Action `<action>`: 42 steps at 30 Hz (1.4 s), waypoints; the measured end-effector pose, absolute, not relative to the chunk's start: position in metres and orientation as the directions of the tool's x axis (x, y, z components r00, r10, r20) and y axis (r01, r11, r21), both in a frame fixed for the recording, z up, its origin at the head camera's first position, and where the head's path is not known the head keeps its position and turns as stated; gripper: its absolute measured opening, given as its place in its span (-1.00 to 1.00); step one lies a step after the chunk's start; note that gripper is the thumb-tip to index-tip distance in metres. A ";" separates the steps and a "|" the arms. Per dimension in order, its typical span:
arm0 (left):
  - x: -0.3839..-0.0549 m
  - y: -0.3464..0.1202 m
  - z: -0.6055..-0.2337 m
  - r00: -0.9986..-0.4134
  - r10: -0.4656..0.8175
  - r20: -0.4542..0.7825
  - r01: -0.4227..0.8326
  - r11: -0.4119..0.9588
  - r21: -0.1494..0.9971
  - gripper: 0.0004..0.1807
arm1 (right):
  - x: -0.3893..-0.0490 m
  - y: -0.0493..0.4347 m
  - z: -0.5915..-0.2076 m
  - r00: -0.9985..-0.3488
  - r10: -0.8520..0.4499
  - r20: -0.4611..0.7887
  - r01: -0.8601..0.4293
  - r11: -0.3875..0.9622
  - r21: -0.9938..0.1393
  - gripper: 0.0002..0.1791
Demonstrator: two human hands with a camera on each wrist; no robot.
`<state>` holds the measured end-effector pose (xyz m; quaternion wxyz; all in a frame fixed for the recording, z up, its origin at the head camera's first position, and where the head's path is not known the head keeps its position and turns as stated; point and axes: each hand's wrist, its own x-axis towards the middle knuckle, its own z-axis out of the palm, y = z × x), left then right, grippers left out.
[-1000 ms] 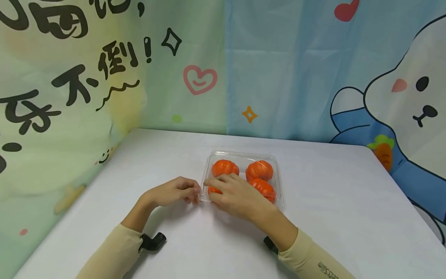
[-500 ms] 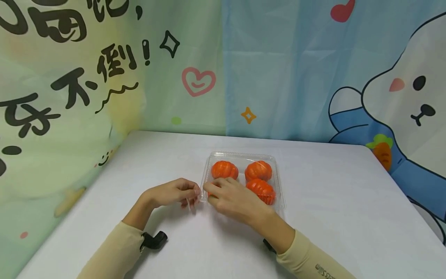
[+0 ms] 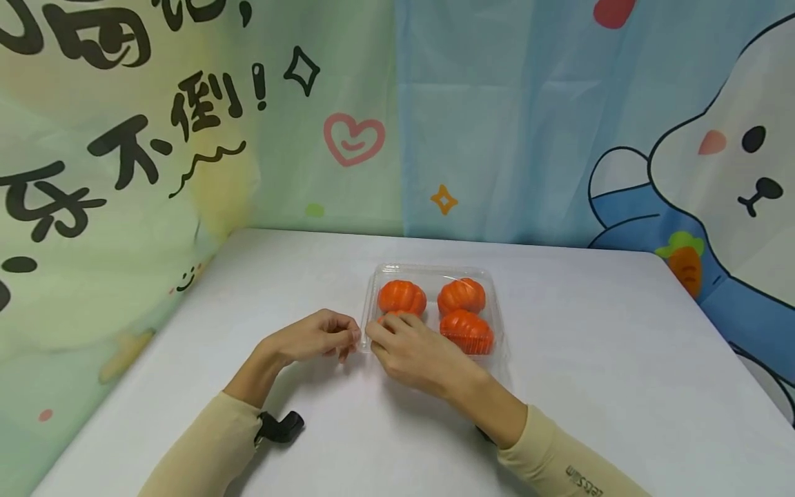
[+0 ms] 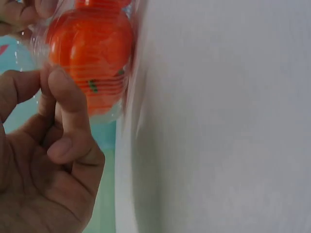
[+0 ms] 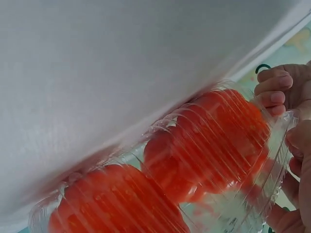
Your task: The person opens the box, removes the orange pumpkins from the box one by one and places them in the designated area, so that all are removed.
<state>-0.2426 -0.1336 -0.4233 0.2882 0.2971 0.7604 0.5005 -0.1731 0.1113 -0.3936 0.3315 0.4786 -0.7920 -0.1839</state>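
A clear plastic clamshell box (image 3: 428,273) with ribbed sides stands on the white table and holds several orange-red, pumpkin-shaped fruits (image 3: 461,295). My left hand (image 3: 319,336) is at the box's front left corner, thumb and forefinger pinching its thin edge; the left wrist view shows the tips meeting at the plastic (image 4: 41,48). My right hand (image 3: 422,352) reaches over the front left fruit, mostly hiding it, and its bent fingers grip the box edge close beside the left hand. Through the ribbed wall in the right wrist view, two fruits (image 5: 214,145) show.
The white tabletop (image 3: 590,359) spreads around the box. Behind it hangs a printed cloth (image 3: 472,124) with lettering and a cartoon animal. A black wrist camera (image 3: 281,426) sits at the left sleeve.
Both hands stay at the box's front left corner with only small finger movements. The right fingers have drawn in slightly, and more of the front right fruit shows. The head view has shifted a little.
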 end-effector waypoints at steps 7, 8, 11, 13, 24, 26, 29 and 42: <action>-0.240 -0.129 -0.421 -0.689 0.715 -0.115 0.187 0.329 0.926 -0.83 | -0.174 0.113 -0.395 -0.330 -0.879 0.343 -0.648 0.476 0.595 -0.93; -0.239 -0.128 -0.421 -0.694 0.712 -0.109 0.191 0.328 0.925 -0.84 | -0.175 0.113 -0.395 -0.329 -0.879 0.344 -0.650 0.475 0.593 -0.93; -0.238 -0.127 -0.420 -0.700 0.711 -0.074 0.215 0.308 0.927 -0.85 | -0.177 0.113 -0.396 -0.328 -0.879 0.346 -0.649 0.476 0.593 -0.92; -0.238 -0.127 -0.420 -0.704 0.709 -0.042 0.238 0.291 0.926 -0.85 | -0.178 0.113 -0.397 -0.329 -0.877 0.350 -0.643 0.479 0.597 -0.91; -0.239 -0.125 -0.420 -0.719 0.695 0.013 0.287 0.279 0.916 -0.86 | -0.184 0.113 -0.402 -0.312 -0.857 0.410 -0.638 0.509 0.578 -0.87; -0.239 -0.125 -0.420 -0.717 0.697 0.017 0.293 0.279 0.915 -0.86 | -0.184 0.114 -0.403 -0.307 -0.850 0.429 -0.647 0.517 0.561 -0.85; -0.239 -0.125 -0.422 -0.714 0.700 0.000 0.281 0.286 0.916 -0.86 | -0.183 0.115 -0.405 -0.297 -0.835 0.463 -0.670 0.528 0.522 -0.82; -0.235 -0.124 -0.426 -0.727 0.687 0.012 0.273 0.273 0.922 -0.84 | -0.185 0.111 -0.407 -0.306 -0.838 0.452 -0.664 0.528 0.529 -0.91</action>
